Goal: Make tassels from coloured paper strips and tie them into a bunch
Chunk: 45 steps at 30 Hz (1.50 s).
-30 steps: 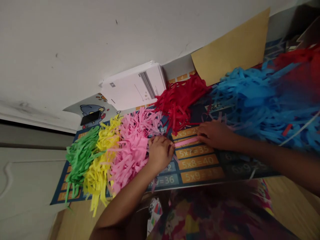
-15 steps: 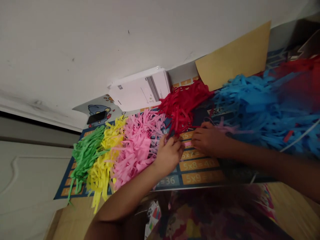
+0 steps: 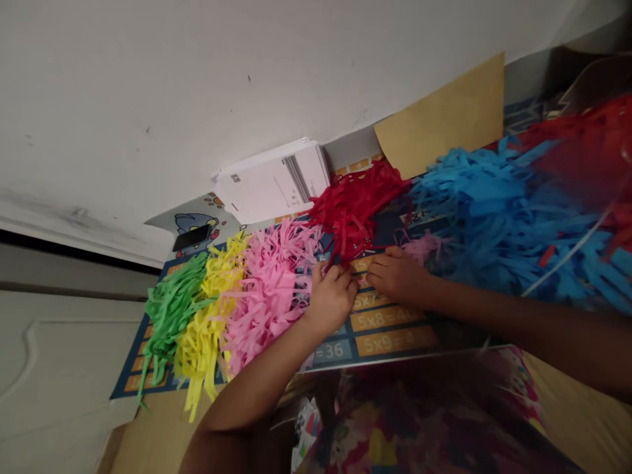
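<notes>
My left hand [image 3: 332, 293] and my right hand [image 3: 395, 273] sit close together on a multiplication chart mat [image 3: 390, 339], fingertips nearly touching. Both have their fingers curled in a pinch; a small bit of pink paper shows between them, too small to make out clearly. To the left of my left hand lies a pile of pink paper strips [image 3: 269, 289]. Just behind the hands is a pile of red strips [image 3: 353, 207]. A big heap of blue strips [image 3: 498, 210] lies beyond my right forearm.
Yellow strips [image 3: 207, 316] and green strips [image 3: 168, 309] lie at the mat's left end. A white paper stack [image 3: 269, 184] and a tan sheet [image 3: 444, 125] lean at the wall. A dark phone [image 3: 192, 236] lies at the back left. More red strips [image 3: 592, 145] are far right.
A pink strip lay stretched between my hands a second ago. My right hand has moved left toward my left hand, and the strip is bunched up, mostly hidden between the fingers.
</notes>
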Each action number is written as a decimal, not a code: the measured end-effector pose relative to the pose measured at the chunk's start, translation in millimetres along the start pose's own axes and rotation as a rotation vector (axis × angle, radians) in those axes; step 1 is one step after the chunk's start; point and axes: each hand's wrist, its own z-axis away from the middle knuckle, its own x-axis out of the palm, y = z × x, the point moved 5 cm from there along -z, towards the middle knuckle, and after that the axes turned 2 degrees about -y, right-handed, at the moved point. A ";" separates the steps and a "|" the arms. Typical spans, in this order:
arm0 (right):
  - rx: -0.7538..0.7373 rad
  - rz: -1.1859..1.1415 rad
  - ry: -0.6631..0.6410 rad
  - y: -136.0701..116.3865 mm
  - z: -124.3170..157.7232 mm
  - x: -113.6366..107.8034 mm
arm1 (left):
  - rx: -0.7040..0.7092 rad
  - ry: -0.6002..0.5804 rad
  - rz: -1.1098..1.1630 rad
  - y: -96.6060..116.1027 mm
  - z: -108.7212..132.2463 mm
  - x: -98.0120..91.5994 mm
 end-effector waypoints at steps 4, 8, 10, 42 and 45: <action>0.022 -0.063 0.030 14.9 23.7 5.2 | -0.070 -0.002 0.106 -8.3 15.5 -1.2; 0.135 -0.258 0.102 38.1 39.9 9.2 | -0.199 0.013 0.303 -23.1 23.4 -0.2; 0.194 -0.332 0.102 46.4 43.9 13.4 | -0.266 -0.017 0.397 -28.5 23.5 3.3; 0.449 -0.989 0.003 -1.4 10.4 -75.4 | 0.152 0.544 0.052 27.6 14.8 -97.1; 0.544 -1.356 -0.046 -3.9 12.6 -79.4 | 0.134 0.632 0.077 37.6 18.6 -118.2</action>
